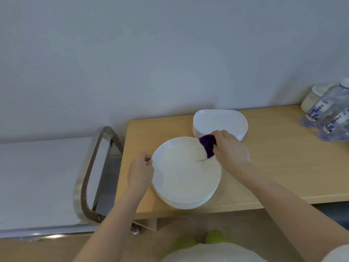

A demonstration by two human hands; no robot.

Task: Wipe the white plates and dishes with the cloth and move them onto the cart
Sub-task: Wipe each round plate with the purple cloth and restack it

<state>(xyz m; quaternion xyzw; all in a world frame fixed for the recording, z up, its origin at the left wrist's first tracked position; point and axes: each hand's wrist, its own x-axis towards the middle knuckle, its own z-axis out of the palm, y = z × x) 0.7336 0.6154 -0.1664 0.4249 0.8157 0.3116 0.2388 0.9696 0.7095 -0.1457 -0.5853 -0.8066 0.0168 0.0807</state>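
Observation:
A stack of round white plates (181, 174) lies on the wooden table (273, 167) near its front left corner. My left hand (139, 171) pinches the left rim of the top plate. My right hand (228, 146) grips a bunched purple cloth (207, 145) and presses it on the top plate's far right edge. Behind, a stack of white rounded-rectangular dishes (220, 121) stands by the wall. The steel cart (43, 182) stands to the left of the table, its top bare.
The cart's metal handle (88, 173) rises between cart and table. Water bottles (328, 108) and a white jar (313, 97) stand at the table's far right. A wall closes the back. My green shoes (200, 241) show on the floor below.

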